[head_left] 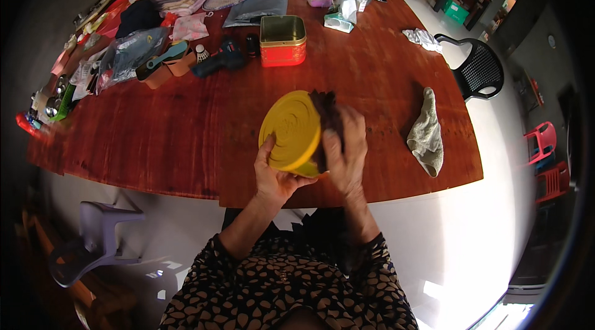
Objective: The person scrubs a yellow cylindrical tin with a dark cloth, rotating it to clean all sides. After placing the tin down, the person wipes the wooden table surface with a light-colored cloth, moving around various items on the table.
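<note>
Head view looks down on a yellow round lid held up over the near edge of the red-brown wooden table, and both hands are on it. The left hand grips the lid from below and behind, thumb up along its left rim, fingers curled under the lower edge. The right hand is clamped against the lid's right side, fingers bent and pressing a dark brown cloth onto that edge; the cloth bunches up above the knuckles. The lid's ridged face is tilted toward the camera and to the left. Both forearms rise from the lower edge in patterned black-and-tan sleeves, wrists close together, elbows tucked in. Farther back on the table, well apart from the hands, an open red and gold tin stands just beside a dark power drill. To the right lies a crumpled grey rag, near the table's right edge, and beyond it a black plastic chair. Bags, cloths and small items crowd the far left of the table.
</note>
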`<state>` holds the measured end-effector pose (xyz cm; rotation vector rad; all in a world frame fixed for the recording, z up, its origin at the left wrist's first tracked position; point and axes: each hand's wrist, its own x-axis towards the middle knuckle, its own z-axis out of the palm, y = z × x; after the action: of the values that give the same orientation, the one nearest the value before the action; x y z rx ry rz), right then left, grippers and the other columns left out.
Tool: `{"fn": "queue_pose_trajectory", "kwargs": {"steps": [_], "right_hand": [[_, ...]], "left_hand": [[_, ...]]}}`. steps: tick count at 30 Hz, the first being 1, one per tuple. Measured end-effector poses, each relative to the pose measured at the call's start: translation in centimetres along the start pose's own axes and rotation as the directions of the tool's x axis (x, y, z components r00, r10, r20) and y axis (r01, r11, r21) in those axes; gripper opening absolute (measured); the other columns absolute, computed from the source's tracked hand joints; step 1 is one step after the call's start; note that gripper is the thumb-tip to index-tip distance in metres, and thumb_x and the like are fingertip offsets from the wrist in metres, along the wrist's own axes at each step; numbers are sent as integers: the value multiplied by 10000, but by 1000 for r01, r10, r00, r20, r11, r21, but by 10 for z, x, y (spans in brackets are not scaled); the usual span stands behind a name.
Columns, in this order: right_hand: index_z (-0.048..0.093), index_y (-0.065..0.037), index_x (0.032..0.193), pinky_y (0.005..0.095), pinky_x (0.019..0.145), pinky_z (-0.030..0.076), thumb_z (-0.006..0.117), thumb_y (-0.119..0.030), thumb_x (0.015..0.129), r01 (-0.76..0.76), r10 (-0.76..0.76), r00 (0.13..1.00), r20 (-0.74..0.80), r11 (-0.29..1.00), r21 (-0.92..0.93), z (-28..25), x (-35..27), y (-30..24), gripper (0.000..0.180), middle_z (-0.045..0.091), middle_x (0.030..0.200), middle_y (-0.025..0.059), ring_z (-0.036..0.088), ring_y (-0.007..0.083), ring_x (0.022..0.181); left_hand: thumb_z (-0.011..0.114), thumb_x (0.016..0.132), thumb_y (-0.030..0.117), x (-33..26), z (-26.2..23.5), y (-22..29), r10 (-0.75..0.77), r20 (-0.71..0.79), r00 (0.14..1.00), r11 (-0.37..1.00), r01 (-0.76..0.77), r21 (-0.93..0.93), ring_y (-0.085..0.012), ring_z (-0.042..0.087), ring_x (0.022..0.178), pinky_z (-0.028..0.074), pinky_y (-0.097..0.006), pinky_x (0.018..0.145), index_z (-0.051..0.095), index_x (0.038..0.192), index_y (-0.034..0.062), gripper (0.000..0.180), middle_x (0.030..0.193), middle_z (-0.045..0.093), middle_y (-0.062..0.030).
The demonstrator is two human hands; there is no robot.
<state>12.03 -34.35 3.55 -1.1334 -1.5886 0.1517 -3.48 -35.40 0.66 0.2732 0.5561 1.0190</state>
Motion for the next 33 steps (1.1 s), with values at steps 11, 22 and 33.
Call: {"fn": "queue_pose_trajectory", "kwargs": {"steps": [11,22,33], "right_hand": [[557,-61,1266,481,979,340,631,-231,823,134,-146,989,-28,956,-261,14,-23,-21,480,495,1281,164,477,363,1168],[625,-1,1100,262,691,460,575,-228,945,-693,516,717,468,451,563,-27,32,37,279,579,798,15,550,115,767],[549,7,1257,474,941,448,644,-71,817,36,-45,998,-55,989,-147,5,-16,-9,457,470,1257,236,490,419,1135]], "left_hand": [[354,955,542,15,-40,2,3,450,893,918,177,-356,-304,498,1277,474,-514,1011,436,1418,109,639,1394,497,-141],[388,948,579,-2,-27,-1,-83,278,957,978,132,-162,-392,529,1236,475,-688,875,436,1424,117,666,1389,509,-146],[354,955,593,15,-33,10,-24,309,951,971,96,-221,-365,463,1299,432,-660,959,434,1432,146,659,1412,483,-129]]}}
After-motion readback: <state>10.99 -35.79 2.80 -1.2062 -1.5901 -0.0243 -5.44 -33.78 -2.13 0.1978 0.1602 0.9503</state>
